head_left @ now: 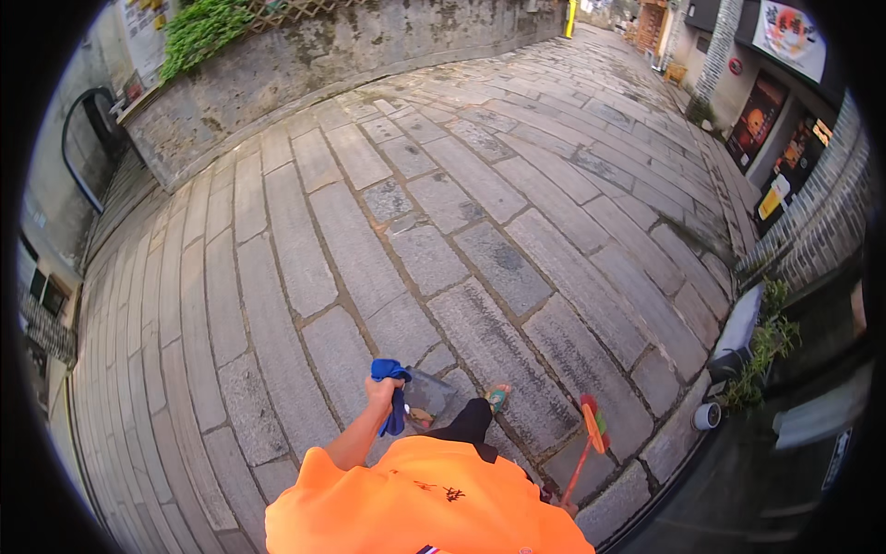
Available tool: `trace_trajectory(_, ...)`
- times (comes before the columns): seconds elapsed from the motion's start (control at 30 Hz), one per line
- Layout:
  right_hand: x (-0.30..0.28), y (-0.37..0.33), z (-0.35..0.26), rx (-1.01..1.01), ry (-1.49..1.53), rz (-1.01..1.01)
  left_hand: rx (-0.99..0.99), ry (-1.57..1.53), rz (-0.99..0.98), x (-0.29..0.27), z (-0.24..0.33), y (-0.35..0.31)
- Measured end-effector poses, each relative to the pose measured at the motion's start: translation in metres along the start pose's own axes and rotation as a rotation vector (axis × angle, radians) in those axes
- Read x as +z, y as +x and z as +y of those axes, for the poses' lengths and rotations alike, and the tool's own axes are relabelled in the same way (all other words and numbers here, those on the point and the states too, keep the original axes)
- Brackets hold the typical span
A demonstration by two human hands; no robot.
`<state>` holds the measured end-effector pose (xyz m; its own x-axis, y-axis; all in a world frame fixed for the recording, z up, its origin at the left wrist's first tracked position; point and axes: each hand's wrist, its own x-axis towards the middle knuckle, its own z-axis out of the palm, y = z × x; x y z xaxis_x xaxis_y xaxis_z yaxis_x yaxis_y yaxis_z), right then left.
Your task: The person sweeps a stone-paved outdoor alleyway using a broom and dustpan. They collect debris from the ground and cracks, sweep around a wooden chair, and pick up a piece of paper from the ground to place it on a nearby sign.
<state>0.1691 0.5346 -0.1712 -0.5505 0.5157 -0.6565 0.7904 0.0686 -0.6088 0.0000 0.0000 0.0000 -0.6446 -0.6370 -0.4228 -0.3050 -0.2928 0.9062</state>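
My left hand (pixel 378 393) is closed around a bunched blue cloth (pixel 391 370), part of which hangs down beside the wrist. Just to the right of the cloth is a grey, partly see-through dustpan (pixel 440 391) with small bits of litter in it. The cloth hides whether my fingers also grip the dustpan's handle. Low on the right, my right hand (pixel 567 507) is mostly covered by my orange top and holds the red handle of a broom (pixel 579 471). The broom's red, orange and green head (pixel 594 427) points forward, above the paving.
Long grey stone slabs (pixel 425 258) pave the lane. A weathered wall (pixel 277 78) bounds the far left, near an arched doorway (pixel 88 138). At right a stone kerb (pixel 678 439) borders a small pot (pixel 707 416) and plants (pixel 761 360). My sandalled foot (pixel 498 398) is forward.
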Motion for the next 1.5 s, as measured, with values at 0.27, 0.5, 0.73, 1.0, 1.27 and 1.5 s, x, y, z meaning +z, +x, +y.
trace_trajectory(0.27, -0.027, -0.001, -0.147, 0.466, 0.044, 0.350, -0.063, 0.079, -0.030, 0.211, 0.028, 0.074)
trace_trajectory(0.5, -0.012, 0.068, -0.218, 0.571, 0.076, 0.421, 0.040, 0.050, -0.263, 0.393, 0.045, 0.133)
trace_trajectory(0.73, -0.051, 0.211, -0.295, 0.608, 0.148, 0.408, 0.017, 0.060, -0.237, 0.569, 0.045, 0.167)
trace_trajectory(1.0, -0.146, 0.367, -0.417, 0.597, 0.234, 0.379, 0.045, 0.032, -0.195, 0.790, 0.075, 0.173)
trace_trajectory(1.27, -0.206, 0.540, -0.498, 0.488, 0.717, 0.216, -0.019, 0.128, -0.171, 0.969, 0.072, 0.180)
trace_trajectory(1.5, -0.253, 0.622, -0.700, 0.531, 0.210, 0.282, -0.064, 0.215, -0.236, 1.179, 0.063, 0.253)
